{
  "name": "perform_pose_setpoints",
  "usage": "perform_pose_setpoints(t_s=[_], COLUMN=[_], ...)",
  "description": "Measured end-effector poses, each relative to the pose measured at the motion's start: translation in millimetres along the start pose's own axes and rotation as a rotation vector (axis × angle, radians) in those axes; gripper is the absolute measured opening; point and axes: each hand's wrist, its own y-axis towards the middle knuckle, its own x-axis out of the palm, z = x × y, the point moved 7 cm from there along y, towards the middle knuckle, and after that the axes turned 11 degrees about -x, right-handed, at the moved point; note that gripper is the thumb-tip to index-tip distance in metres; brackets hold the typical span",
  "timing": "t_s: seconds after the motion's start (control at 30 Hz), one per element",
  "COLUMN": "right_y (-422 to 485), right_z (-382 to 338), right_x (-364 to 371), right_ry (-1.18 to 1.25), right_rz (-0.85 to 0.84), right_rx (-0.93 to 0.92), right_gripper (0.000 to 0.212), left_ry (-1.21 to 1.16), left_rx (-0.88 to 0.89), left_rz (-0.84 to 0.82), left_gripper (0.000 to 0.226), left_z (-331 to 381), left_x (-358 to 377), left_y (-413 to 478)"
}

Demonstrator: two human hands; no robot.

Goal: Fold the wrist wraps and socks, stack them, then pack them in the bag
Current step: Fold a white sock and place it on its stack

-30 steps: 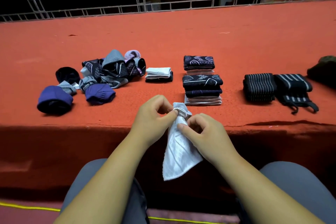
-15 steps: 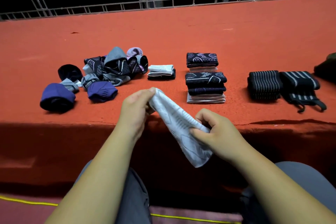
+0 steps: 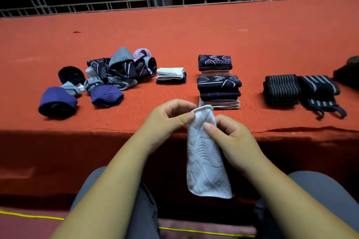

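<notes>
A white patterned sock (image 3: 206,161) hangs straight down in front of the red platform's edge. My left hand (image 3: 167,120) pinches its top cuff, and my right hand (image 3: 231,139) grips its right side just below. Two stacks of folded dark socks (image 3: 218,91) (image 3: 214,63) sit on the platform beyond my hands. A folded white-and-dark pair (image 3: 171,74) lies to their left. A heap of unfolded socks (image 3: 120,70) lies further left. Two black striped wrist wraps (image 3: 280,89) (image 3: 320,93) rest at the right.
The red carpeted platform (image 3: 174,35) stretches far back to a metal truss railing (image 3: 147,2). Purple rolled socks (image 3: 57,101) (image 3: 106,96) lie at the left front. A dark bag-like thing (image 3: 347,73) sits at the right edge. My grey-trousered knees are below.
The sock went from slanting between my spread hands to hanging vertically. Both hands came together at its top, left hand moving right, right hand moving up.
</notes>
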Motion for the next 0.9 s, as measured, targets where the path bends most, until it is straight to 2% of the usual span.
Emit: perform_pose_setpoints(t_s=[0.07, 0.23, 0.33, 0.43, 0.5, 0.63, 0.77, 0.9], right_y=[0.4, -1.2, -2.4, -3.4, -3.0, 0.3, 0.3, -1.2], right_z=[-1.0, 4.4, 1.8, 2.5, 4.1, 2.2, -2.2, -3.5], right_x=[-3.0, -2.5, 2.9, 3.4, 2.1, -0.4, -2.4, 0.1], right_ry=[0.079, 0.098, 0.165, 0.186, 0.176, 0.157, 0.193, 0.241], right_rz=[0.037, 0.014, 0.001, 0.020, 0.011, -0.016, -0.010, -0.016], right_rx=[0.017, 0.039, 0.050, 0.069, 0.072, 0.046, 0.051, 0.057], right_gripper=[0.015, 0.011, 0.029, 0.026, 0.023, 0.024, 0.039, 0.040], left_ry=[0.019, 0.026, 0.040, 0.091, 0.089, -0.216, -0.294, -0.426], left_rx=[-0.021, 0.006, -0.013, -0.004, -0.002, -0.069, -0.078, -0.105], left_rz=[-0.013, -0.039, -0.087, -0.025, 0.031, 0.022, -0.039, -0.094], left_gripper=[0.016, 0.011, 0.016, 0.008, 0.012, 0.019, 0.019, 0.015], left_z=[-8.3, -12.3, -15.4, -16.6, -15.8, -19.7, -20.2, -16.2], left_x=[-5.7, -2.8, 3.3, 3.8, 3.4, -2.7, 0.4, 5.4], left_y=[1.0, 1.8, 2.2, 3.8, 5.1, 6.5, 5.6, 4.1])
